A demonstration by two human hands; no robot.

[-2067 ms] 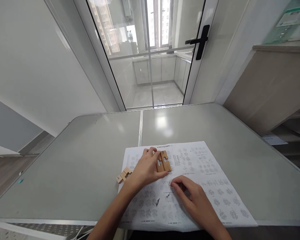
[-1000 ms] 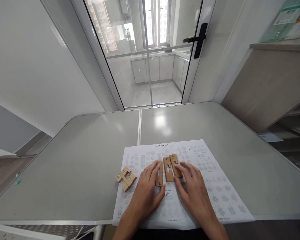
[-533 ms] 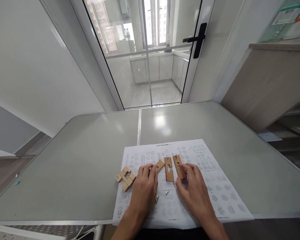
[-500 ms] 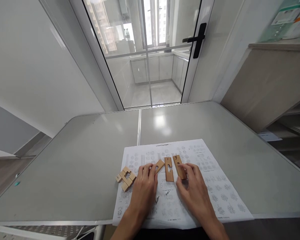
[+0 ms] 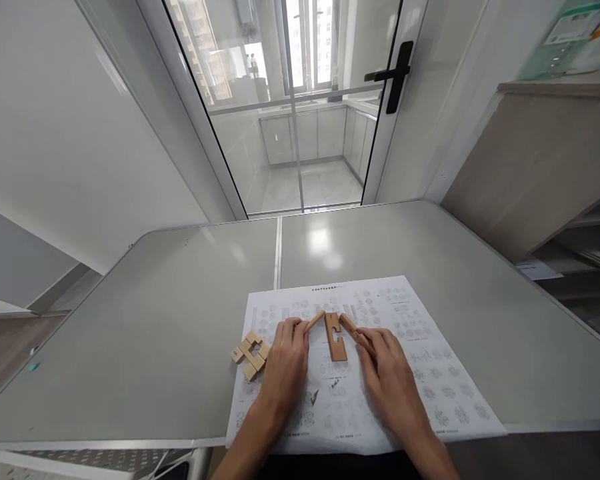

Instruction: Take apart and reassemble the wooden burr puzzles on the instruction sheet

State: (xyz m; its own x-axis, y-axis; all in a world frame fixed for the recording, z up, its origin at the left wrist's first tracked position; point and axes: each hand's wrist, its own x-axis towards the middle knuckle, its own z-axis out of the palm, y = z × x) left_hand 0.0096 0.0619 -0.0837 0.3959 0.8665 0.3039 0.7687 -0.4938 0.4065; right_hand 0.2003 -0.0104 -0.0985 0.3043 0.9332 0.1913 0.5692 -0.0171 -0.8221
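My left hand (image 5: 289,357) is closed on a narrow wooden puzzle piece (image 5: 315,321), whose far end sticks out toward the middle. Between the hands a flat notched wooden piece (image 5: 336,339) lies on the printed sheet (image 5: 350,400), its cutouts along the right edge. In my right hand (image 5: 387,363) is another wooden puzzle piece (image 5: 353,328), tipped onto its edge and slanting toward the middle one; the fingers cover its near end. An assembled cluster of wooden blocks (image 5: 251,355) sits left of my left hand, partly on the sheet's edge.
The grey table (image 5: 145,347) has a metal seam (image 5: 279,253) down its middle. Small dark scraps (image 5: 314,397) lie on the sheet. A glass door with a black handle (image 5: 397,77) stands beyond the table, and a wooden shelf unit (image 5: 535,167) is at the right.
Both hands have turned their pieces up from lying flat onto their edges. The middle piece has shifted slightly to the left, while the block cluster stays put.
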